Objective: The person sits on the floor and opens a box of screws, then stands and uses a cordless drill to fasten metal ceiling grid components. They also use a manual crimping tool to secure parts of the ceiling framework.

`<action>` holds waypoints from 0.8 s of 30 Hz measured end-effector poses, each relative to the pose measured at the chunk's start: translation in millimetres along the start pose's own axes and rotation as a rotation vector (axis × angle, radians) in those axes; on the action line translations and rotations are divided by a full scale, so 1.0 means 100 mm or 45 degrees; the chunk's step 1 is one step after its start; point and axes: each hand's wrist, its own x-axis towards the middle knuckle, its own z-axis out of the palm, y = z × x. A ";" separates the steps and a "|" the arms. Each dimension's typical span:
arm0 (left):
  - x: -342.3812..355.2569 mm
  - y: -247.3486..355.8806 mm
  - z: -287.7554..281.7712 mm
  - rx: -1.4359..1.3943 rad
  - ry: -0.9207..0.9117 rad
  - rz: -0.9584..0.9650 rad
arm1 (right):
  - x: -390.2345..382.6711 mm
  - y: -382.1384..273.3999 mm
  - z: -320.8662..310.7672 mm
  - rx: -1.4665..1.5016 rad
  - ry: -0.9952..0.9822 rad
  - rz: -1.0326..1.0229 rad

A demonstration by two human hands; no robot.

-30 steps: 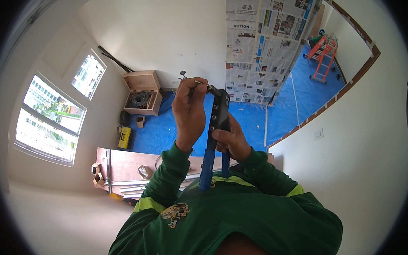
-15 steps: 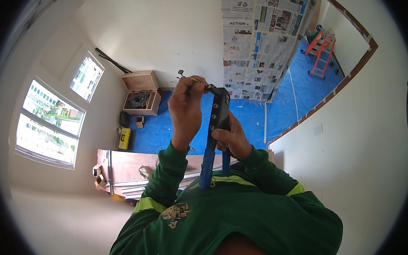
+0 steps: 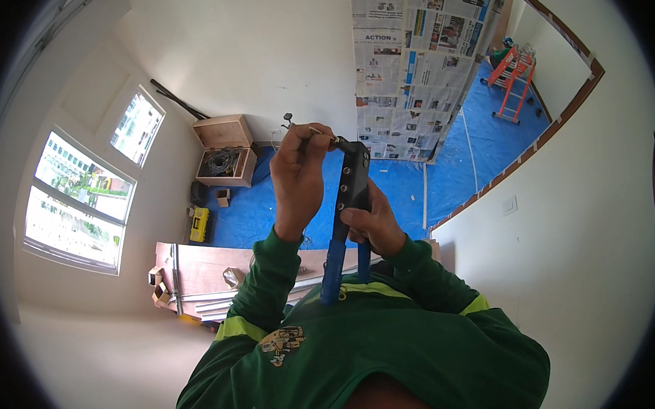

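A hand riveter [image 3: 353, 175] with a black head and two blue handles stands tilted in front of my chest. My right hand [image 3: 384, 227] is closed around its black body, the thumb pressed across the side. The blue handles hang below that hand against my green shirt, slightly apart. At the riveter's nose, my left hand [image 3: 299, 180] pinches a thin metal pin, which looks like a rivet [image 3: 323, 134], between thumb and fingers. Part of this pin is hidden by the fingertips.
Below my arms lies a pinkish board [image 3: 210, 272] with metal strips. Beyond are an open wooden box [image 3: 224, 132] with coiled cable, a yellow toolbox [image 3: 200, 225] and blue floor sheeting [image 3: 400, 194]. Newspaper covers a tall panel [image 3: 402, 77]. A person [image 3: 502, 52] is by an orange ladder [image 3: 514, 87].
My view has shifted very slightly. Both hands keep the same hold on the riveter and the pin, with no clear movement.
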 end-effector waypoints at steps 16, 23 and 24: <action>0.31 0.05 -0.21 -0.187 -0.235 -0.280 | 0.02 -0.07 -0.03 -0.168 -0.042 -0.056; 0.31 0.20 -0.14 0.023 -0.438 -0.423 | 0.05 -0.15 -0.07 -0.464 0.120 -0.374; 0.29 0.21 -0.13 0.039 -0.489 -0.435 | 0.05 -0.12 -0.08 -0.407 0.163 -0.352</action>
